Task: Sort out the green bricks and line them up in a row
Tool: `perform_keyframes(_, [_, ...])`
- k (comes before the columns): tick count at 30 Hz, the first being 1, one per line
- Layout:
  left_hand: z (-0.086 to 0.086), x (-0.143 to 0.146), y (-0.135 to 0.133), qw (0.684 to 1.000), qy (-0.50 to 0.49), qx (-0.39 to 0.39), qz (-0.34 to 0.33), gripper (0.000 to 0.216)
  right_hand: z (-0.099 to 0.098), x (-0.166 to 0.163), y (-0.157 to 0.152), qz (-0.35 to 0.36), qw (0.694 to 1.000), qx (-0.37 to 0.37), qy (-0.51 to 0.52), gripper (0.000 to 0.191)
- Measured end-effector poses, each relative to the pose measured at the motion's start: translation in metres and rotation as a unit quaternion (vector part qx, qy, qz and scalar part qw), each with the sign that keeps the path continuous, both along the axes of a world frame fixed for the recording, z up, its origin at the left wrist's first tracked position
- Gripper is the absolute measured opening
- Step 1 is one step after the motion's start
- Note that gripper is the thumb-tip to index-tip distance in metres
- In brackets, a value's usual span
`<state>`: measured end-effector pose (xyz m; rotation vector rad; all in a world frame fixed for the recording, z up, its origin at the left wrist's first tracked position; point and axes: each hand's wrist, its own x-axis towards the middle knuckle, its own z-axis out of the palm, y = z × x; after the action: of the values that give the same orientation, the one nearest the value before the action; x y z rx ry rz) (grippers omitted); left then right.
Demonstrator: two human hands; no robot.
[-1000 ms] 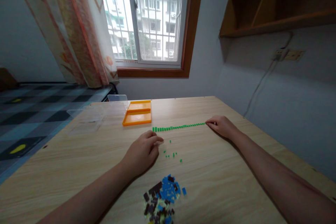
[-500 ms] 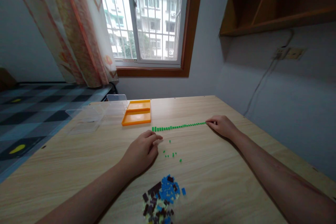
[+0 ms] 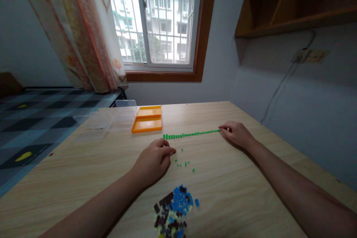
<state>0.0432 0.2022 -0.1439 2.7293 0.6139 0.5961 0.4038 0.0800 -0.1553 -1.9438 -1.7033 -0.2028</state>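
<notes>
A row of small green building bricks (image 3: 189,134) runs across the table, larger pieces on the left and smaller ones toward the right. At the row's right end, my right hand (image 3: 235,132) pinches a tiny green brick between thumb and fingertips, mostly hidden by them. My left hand (image 3: 154,158) rests on the table just below the left end, fingers loosely bent and apart, holding nothing visible. Several loose green bricks (image 3: 185,164) lie to the right of it. Nearer to me is a pile of blue, dark brown and pale bricks (image 3: 181,200).
An orange two-part tray (image 3: 147,124) stands behind the row's left end. Clear plastic boxes (image 3: 92,128) sit to its left, near the table edge. A bed (image 3: 55,108) is beyond the left edge; a wall shelf (image 3: 279,22) hangs at upper right.
The view has shifted slightly, moving the scene a little to the right. My left hand's fingers have shifted slightly; my right hand stays at the row's right end.
</notes>
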Motion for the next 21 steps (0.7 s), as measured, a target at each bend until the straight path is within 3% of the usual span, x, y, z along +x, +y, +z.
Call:
perform_keyframes(7, [0.005,0.004,-0.006,0.997,0.052,0.056,-0.015,0.037,0.013,-0.100,0.003,0.188,0.981,-0.031,0.025,0.025])
perform_keyframes(10, [0.007,0.004,-0.007,0.995,0.072,0.071,-0.024,0.043,0.014,-0.129,0.003,0.235,0.971,-0.049,0.007,0.029])
perform_keyframes(14, [0.007,0.004,-0.008,0.994,0.074,0.076,-0.037,0.047,0.012,-0.137,0.004,0.249,0.966,-0.061,-0.019,0.031])
perform_keyframes(21, [0.002,0.004,-0.005,0.998,0.034,0.054,-0.003,0.033,0.007,-0.136,0.007,0.239,0.968,-0.065,-0.036,0.032])
